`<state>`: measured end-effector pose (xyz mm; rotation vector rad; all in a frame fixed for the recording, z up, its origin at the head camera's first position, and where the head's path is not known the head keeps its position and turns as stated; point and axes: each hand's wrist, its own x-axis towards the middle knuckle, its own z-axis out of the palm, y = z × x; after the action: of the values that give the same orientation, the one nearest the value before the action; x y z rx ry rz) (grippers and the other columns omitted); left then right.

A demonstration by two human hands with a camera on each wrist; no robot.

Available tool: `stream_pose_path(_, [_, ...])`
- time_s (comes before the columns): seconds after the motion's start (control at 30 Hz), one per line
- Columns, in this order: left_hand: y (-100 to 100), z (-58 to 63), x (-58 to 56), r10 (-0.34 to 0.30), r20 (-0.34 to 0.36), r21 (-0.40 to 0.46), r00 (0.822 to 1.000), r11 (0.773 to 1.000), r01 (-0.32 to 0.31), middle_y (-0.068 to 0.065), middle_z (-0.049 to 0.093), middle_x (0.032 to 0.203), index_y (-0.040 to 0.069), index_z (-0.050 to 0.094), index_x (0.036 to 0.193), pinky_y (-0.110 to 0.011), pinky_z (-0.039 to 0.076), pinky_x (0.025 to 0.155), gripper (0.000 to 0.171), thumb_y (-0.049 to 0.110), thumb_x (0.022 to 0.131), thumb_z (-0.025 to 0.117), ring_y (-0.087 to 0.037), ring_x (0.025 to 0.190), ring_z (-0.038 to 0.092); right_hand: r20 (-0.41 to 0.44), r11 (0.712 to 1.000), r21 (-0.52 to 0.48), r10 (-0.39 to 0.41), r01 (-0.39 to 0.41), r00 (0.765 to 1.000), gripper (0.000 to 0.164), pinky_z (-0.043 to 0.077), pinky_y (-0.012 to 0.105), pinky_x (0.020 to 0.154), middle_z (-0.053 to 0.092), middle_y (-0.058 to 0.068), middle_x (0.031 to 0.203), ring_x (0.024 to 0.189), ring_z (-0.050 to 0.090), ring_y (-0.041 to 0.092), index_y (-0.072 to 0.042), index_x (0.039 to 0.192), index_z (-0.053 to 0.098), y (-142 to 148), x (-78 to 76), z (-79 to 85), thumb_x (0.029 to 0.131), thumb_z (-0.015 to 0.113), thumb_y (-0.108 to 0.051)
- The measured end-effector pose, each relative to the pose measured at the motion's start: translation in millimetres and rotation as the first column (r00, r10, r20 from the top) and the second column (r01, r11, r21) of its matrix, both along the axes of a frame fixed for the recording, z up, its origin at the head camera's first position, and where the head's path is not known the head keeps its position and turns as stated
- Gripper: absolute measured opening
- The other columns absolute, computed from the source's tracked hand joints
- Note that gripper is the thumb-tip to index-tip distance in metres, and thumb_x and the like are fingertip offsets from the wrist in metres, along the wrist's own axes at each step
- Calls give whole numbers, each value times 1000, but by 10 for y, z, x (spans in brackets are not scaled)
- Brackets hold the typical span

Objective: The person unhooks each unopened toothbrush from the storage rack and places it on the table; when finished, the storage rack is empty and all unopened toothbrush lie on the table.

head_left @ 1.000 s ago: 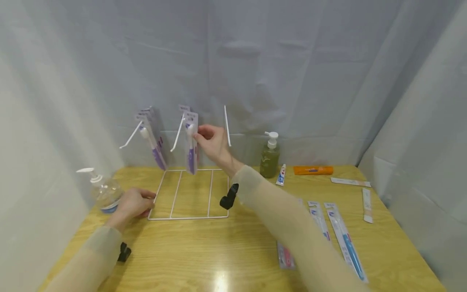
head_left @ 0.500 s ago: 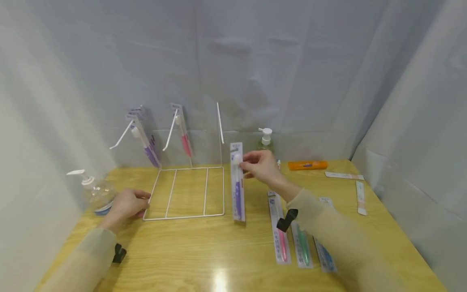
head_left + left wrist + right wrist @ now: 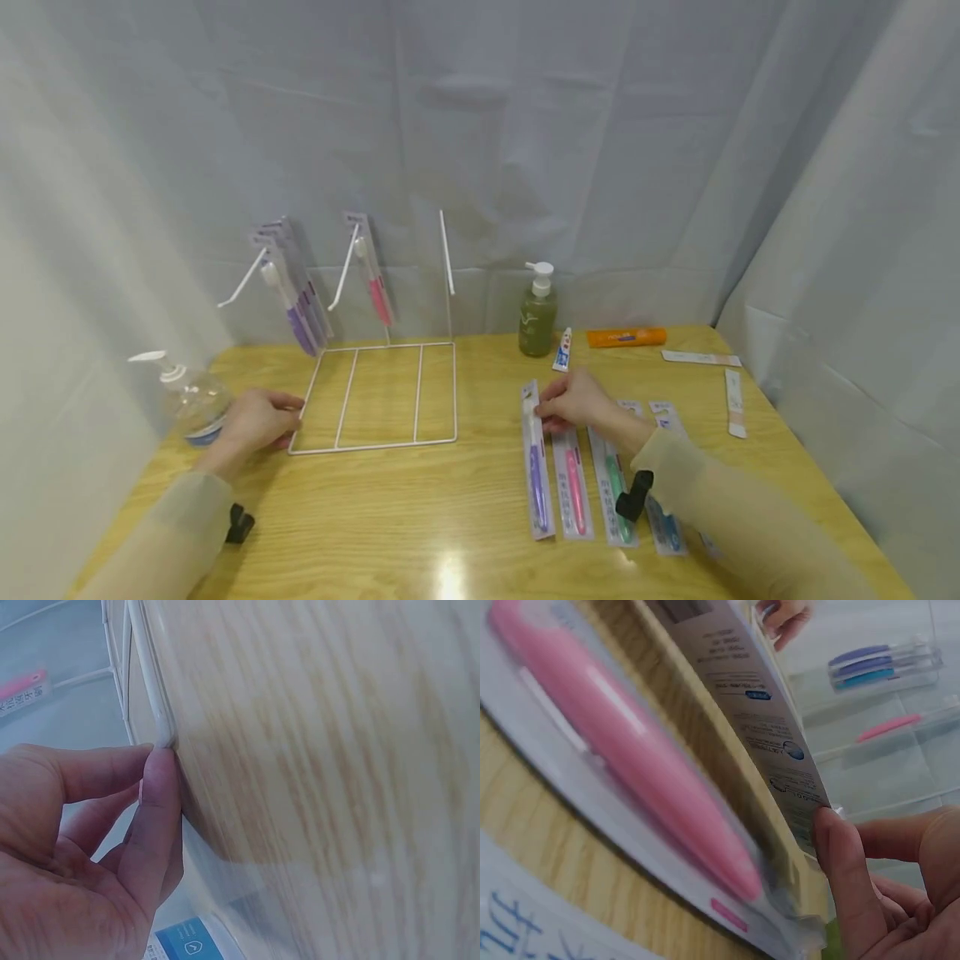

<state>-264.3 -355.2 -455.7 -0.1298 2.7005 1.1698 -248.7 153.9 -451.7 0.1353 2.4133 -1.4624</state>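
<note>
My left hand (image 3: 258, 419) pinches the front left corner of a white wire rack (image 3: 372, 447), as the left wrist view shows up close. With thumb and fingers, my right hand (image 3: 581, 402) pinches the upper edge of a packaged purple toothbrush (image 3: 537, 487) low at the table. The right wrist view shows the back of its card (image 3: 761, 727) tilted up beside a packaged pink toothbrush (image 3: 637, 750). Green (image 3: 616, 492) and blue (image 3: 664, 527) packaged toothbrushes lie farther right, partly under my right forearm. Packaged purple toothbrushes (image 3: 302, 327) hang at the rack's left hook, a pink one (image 3: 379, 298) at the middle.
The rack's right hook (image 3: 447, 254) juts forward bare. A clear pump bottle (image 3: 197, 404) stands beside my left hand. At the back are a green pump bottle (image 3: 537, 321), a small toothpaste tube (image 3: 562, 350), an orange box (image 3: 626, 337) and white sachets (image 3: 701, 358).
My right hand has carried the purple toothbrush pack from the middle hook rightward and down to the table, left of the pink pack. My left hand keeps its grip on the rack.
</note>
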Motion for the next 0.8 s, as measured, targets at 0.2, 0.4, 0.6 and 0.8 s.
stream_pose_path(0.2, [7, 4, 12, 4, 7, -1, 1000, 1000, -4, -23, 80, 108, -13, 67, 143, -26, 68, 61, 51, 4, 95, 71, -9, 67, 70, 9, 999, 40, 5, -5, 1000, 18, 67, 25, 58, 83, 12, 81, 59, 75, 10, 6, 107, 80, -4, 44, -50, 95, 86, -5])
stream_pose_path(0.4, [0, 1, 14, 2, 1, 4, 1000, 1000, -2, -17, 80, 96, -14, 66, 143, -25, 66, 59, 51, 3, 95, 70, -9, 65, 69, 41, 999, 41, 18, -19, 999, 15, 68, 27, 60, 82, 15, 82, 60, 75, 12, 7, 105, 79, 27, 51, -27, 96, 84, -4])
stream_pose_path(0.6, [-3, -4, 6, 1, 1, 6, 1000, 1000, -1, -10, 79, 88, -14, 66, 143, -25, 66, 58, 52, 2, 94, 70, -8, 63, 68, 16, 995, 61, 72, -73, 997, 17, 70, 28, 64, 84, 14, 86, 66, 77, 12, 7, 108, 81, 89, 31, 156, 102, 78, -8])
stream_pose_path(0.8, [0, 4, 2, -3, 1, -10, 1000, 1000, 3, -5, 78, 83, -13, 68, 141, -24, 65, 58, 51, 3, 93, 70, -8, 63, 69, -142, 973, -94, 195, -210, 970, 34, 74, 45, 88, 82, 31, 117, 85, 83, 16, 10, 131, 75, -96, -119, 428, 103, 77, -9])
